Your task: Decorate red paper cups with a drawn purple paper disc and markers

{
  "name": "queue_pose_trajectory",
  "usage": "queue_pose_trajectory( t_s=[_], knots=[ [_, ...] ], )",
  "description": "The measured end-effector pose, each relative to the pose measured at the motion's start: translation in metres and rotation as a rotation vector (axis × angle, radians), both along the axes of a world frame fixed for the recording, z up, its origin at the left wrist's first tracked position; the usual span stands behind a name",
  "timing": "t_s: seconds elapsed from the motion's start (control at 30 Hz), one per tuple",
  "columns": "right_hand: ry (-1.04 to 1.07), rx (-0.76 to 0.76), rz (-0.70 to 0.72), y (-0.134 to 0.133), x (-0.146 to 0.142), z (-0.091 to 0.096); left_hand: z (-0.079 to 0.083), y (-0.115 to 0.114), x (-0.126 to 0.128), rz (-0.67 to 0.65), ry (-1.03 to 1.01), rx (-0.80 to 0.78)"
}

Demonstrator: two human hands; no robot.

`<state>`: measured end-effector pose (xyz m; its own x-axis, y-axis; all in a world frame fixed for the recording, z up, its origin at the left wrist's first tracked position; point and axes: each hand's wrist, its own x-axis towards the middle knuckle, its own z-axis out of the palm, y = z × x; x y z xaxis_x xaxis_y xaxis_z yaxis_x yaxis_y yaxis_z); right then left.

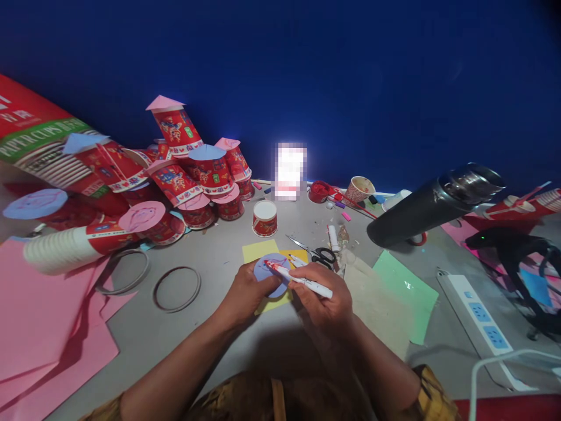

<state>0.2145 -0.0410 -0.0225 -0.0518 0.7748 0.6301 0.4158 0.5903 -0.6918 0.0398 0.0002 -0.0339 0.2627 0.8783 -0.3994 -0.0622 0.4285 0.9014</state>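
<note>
My left hand [245, 295] grips a round pale-blue paper disc [263, 285] by its near edge, thumb on top. In my right hand [328, 297] is a white marker [318, 287] with a red tip, which meets the disc near its upper middle, where reddish marks show. Part of a second slim white pen or cap shows by the right fingers; I cannot tell which it is. Yellow paper sheets [258, 248] lie under the hands. Just beyond the right hand rest black-handled scissors [323, 255], blades pointing left. A small red paper cup [265, 221] stands behind the disc.
Decorated red paper cups [175, 131] with paper tops are piled at left, near pink sheets [39, 316] and two grey rings [176, 289]. To the right are a glue stick [333, 238], green paper [405, 295], a dark thermos [421, 210] and a power strip [475, 321].
</note>
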Motion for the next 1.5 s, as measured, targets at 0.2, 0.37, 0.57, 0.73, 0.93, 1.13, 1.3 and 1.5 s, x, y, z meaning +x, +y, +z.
queue_pose_trajectory(
  t_s=[0.2,0.37,0.57,0.73,0.93,1.13,1.3,1.5],
  knots=[
    [-0.021,-0.019,0.01,0.0004,0.0004,-0.0014,0.0068,-0.0011,0.0002,-0.019,0.048,0.041],
    [-0.037,-0.024,-0.001,0.0007,0.0022,-0.0016,0.0082,-0.001,0.0004,-0.014,0.053,0.023],
    [-0.028,-0.034,-0.02,0.0002,0.0024,-0.0009,0.0066,-0.0013,0.001,0.002,0.058,0.011],
    [-0.046,-0.012,-0.004,-0.0001,0.0009,-0.0026,0.0079,-0.0017,0.0019,0.002,0.054,0.045],
    [-0.034,-0.066,-0.031,-0.0004,0.0027,-0.0017,0.0061,-0.0018,0.0005,-0.002,0.064,0.036],
    [-0.053,-0.016,-0.017,-0.0005,0.0005,-0.0003,0.0043,-0.0026,0.001,-0.015,0.069,0.08],
    [-0.036,-0.013,-0.034,-0.0004,0.001,0.001,0.0076,-0.0018,0.0019,-0.003,0.083,0.068],
    [-0.076,-0.024,-0.034,-0.0014,0.0006,-0.0006,0.0085,-0.002,0.0028,-0.002,0.099,0.088]
  ],
)
